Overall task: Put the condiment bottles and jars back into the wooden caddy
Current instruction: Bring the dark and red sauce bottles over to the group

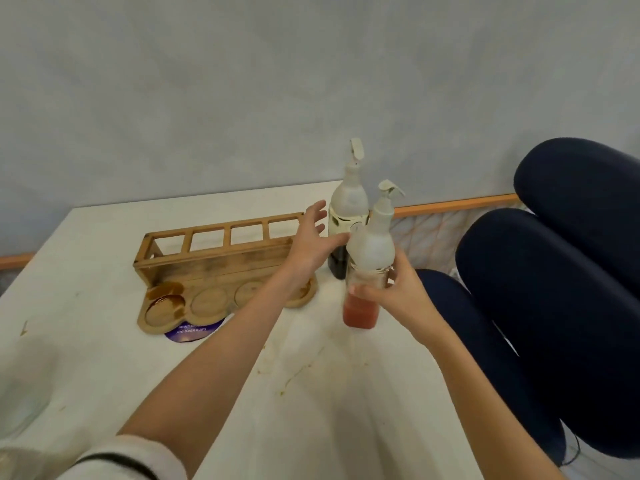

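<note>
Two bottles are outside the wooden caddy (214,268), just past its right end, as seen in the head view. The right hand (391,289) is clamped round the glass middle of the red-sauce bottle (370,251), which leans slightly left. The left hand (308,244), fingers spread apart and holding nothing, reaches over the caddy's right end toward the dark-sauce bottle (348,202), which stands upright on the desk (104,358). The caddy's leftmost round recess is stained brown.
</note>
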A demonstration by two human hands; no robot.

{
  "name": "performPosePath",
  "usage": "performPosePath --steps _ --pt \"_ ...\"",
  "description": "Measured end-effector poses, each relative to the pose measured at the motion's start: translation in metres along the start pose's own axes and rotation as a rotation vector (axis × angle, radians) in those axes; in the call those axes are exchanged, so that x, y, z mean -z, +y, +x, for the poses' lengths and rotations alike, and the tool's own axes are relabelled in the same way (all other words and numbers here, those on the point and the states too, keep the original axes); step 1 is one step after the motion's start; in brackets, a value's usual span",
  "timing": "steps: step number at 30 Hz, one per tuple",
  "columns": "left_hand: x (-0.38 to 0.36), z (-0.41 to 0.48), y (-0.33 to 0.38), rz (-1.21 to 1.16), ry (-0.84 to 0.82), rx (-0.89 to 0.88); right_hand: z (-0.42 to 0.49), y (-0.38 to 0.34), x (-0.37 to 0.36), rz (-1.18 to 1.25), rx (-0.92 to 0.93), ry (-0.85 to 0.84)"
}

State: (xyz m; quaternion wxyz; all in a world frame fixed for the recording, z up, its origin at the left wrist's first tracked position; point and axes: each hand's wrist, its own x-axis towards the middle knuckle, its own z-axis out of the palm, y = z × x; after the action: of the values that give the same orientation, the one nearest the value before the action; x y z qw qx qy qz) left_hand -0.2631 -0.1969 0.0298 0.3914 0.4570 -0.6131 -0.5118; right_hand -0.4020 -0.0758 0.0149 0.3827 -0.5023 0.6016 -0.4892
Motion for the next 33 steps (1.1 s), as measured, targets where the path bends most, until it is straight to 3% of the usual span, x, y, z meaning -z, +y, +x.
performPosePath --steps 10,19,26,33 --pt "-0.004 0.029 -0.003 0.058 -0.073 -0.099 0.005 0.010 -0.003 -0.051 0.027 0.085" --pt "0.006 0.020 0.007 0.127 0.041 -0.127 0.000 -0.013 0.008 -0.130 0.126 0.119" --pt "0.071 -0.038 0.045 0.152 0.248 -0.145 -0.004 -0.051 -0.010 -0.198 0.238 0.105" --pt "0.161 -0.127 0.030 0.238 0.537 -0.076 -0.003 -0.074 -0.080 -0.130 0.244 -0.020"
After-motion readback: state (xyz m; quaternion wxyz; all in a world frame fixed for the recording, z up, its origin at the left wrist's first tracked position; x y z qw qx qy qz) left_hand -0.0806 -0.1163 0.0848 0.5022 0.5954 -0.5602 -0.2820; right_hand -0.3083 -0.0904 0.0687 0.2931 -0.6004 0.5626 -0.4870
